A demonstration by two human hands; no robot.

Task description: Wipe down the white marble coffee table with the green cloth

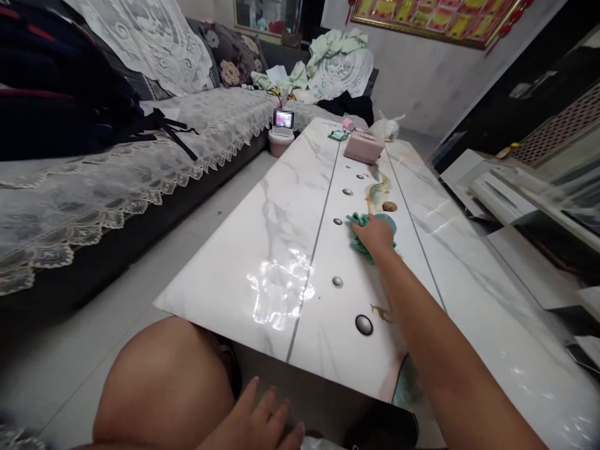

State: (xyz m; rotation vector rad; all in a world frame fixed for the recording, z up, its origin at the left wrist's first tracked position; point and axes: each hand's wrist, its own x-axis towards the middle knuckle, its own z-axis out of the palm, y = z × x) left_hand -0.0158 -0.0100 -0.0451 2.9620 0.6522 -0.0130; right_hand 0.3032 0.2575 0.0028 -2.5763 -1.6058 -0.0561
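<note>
My right hand (376,236) reaches out over the long white marble-patterned table (244,250), its fingers closed on a green cloth (362,250). The bunched cloth rests on the table's middle strip, showing on both sides of the hand. Down by the table's near edge, my left hand (257,415) hangs close to my bare knee (164,381), its fingers apart and nothing in them. Grey oval spots and a teal and gold pattern decorate the strip around the cloth.
A pink tissue box (364,147) stands farther up the table, with a clear plastic bag (388,127) behind it. On the left runs a lace-covered sofa (197,119) with a dark backpack (60,81). A small screen (284,119) sits on a pink tub (280,145). White shelving (497,194) lines the right.
</note>
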